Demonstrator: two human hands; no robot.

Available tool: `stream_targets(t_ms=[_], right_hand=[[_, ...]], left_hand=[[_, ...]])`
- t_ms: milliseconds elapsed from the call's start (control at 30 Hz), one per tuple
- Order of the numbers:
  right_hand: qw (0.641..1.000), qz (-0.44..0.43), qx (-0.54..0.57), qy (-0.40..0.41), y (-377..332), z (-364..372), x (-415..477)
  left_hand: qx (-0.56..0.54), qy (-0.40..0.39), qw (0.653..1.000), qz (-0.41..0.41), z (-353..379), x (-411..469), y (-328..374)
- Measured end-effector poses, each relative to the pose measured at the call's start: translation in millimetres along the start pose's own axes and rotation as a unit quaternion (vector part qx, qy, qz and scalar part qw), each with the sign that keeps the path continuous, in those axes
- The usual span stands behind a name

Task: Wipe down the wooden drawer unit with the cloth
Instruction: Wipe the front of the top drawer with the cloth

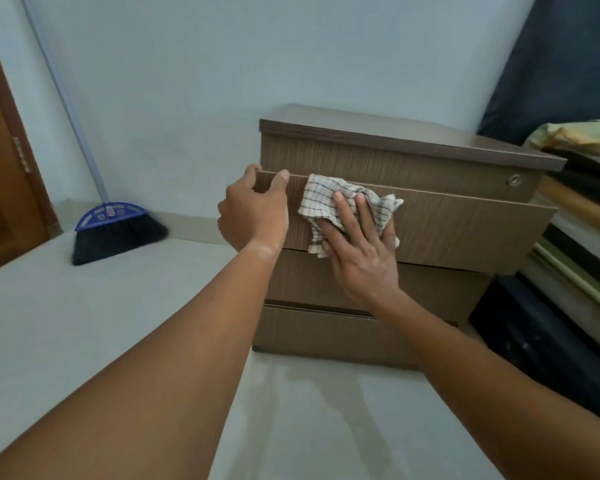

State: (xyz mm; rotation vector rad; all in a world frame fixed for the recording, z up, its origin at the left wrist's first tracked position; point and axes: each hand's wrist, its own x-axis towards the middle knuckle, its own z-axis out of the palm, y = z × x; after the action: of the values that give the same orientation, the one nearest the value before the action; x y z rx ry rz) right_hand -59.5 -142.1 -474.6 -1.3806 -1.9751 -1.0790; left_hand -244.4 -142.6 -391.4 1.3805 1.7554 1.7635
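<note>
The brown wooden drawer unit [430, 157] stands on the floor against the wall, with its second drawer [465, 230] pulled partly out. My left hand [253, 213] grips the top left corner of that drawer front, thumb over the upper edge. My right hand [357, 251] presses a crumpled white checked cloth [326, 199] flat against the drawer's front face, fingers spread over it. Part of the cloth is hidden under my palm.
A broom with a blue head and black bristles [115, 233] leans in the left corner beside a brown door [0, 188]. Stacked bedding and dark fabric [575, 216] crowd the unit's right side. Pale floor [84, 323] lies in front.
</note>
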Motion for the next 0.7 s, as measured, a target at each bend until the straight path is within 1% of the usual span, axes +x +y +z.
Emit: stream_targets(t_ms=[100, 200, 333, 433, 467, 533, 633, 700], right_hand=[[0.998, 0.037, 0.029, 0.029, -15.4, -7.3, 25.9], [0.993, 0.092, 0.046, 0.052, -11.9, -6.5, 29.5], [0.979, 0.176, 0.039, 0.097, 31.9, -6.3, 9.3], [0.953, 0.276, 0.027, 0.120, 81.2, -19.0, 0.7], [0.943, 0.309, 0.024, 0.120, 96.9, -24.7, -1.2], [0.932, 0.345, 0.015, 0.110, 125.6, -33.4, -6.1], [0.922, 0.372, 0.010, 0.103, 152.3, -39.9, -19.1], [0.905, 0.407, 0.023, 0.121, 159.9, -41.3, -29.0]], left_hand=[[0.016, 0.026, 0.999, -0.011, 7.0, -7.2, 4.7], [0.036, 0.037, 0.998, -0.021, 9.5, -13.3, 9.0], [0.051, 0.044, 0.998, -0.010, 15.5, -19.6, 9.3], [0.081, 0.044, 0.996, 0.002, 23.1, -25.7, 4.1], [0.106, 0.045, 0.993, 0.014, 26.6, -30.1, 3.2], [0.177, 0.034, 0.980, 0.081, 34.7, -43.2, 3.2], [0.245, -0.035, 0.947, 0.203, 50.4, -62.1, 9.5], [0.265, -0.070, 0.930, 0.243, 60.4, -73.0, 15.9]])
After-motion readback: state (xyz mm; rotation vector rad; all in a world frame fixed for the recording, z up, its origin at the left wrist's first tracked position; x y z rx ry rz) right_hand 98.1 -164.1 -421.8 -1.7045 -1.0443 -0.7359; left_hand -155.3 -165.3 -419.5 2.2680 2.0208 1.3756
